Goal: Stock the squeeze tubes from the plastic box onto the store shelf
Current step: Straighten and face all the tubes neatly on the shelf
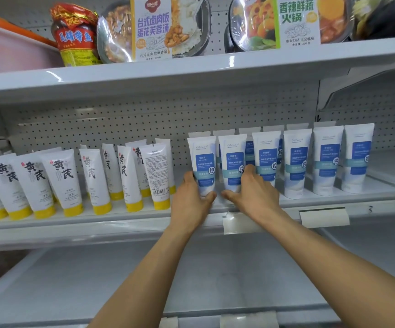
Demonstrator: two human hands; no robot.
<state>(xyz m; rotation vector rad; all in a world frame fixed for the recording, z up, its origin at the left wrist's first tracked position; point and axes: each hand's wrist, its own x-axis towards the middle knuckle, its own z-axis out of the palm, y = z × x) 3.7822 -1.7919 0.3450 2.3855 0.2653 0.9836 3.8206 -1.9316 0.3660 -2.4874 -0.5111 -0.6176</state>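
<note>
A row of white squeeze tubes with blue labels stands cap-down on the middle shelf [333, 197], with a second row behind it. My left hand [191, 200] grips the leftmost blue-label tube [202, 162] near its base, thumb across the front. My right hand [251, 188] grips the tube beside it [233, 157] low down, thumb in front and fingers behind. Both tubes stand upright on the shelf. The plastic box is out of view.
White tubes with yellow caps [66, 181] fill the shelf's left part; some lean. Packaged meals [153, 27] and a red jar [75, 36] sit on the upper shelf. A price tag holder [324, 217] hangs on the shelf edge. A lower shelf [191, 280] lies below.
</note>
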